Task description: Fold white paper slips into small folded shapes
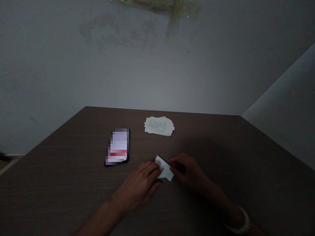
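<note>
White paper slip (165, 168) pinched between two hands at the near side of a brown wood-grain table (73, 170).

A white bracelet (237, 221) circles the right wrist. The left hand (139, 186) is curled, its fingers pressed onto the slip's left end, while the right hand (189, 173) pinches the opposite end, its fingers bent over the paper. The slip sits tilted between them, just above the table, and whether it is folded cannot be told. Farther up and to the left lies a phone (117, 147) with a black edge, its screen blurred. Beyond the hands, near the far edge, sits a loose stack of printed paper slips (159, 126). A stained grey wall (157, 65) rises behind the table.
</note>
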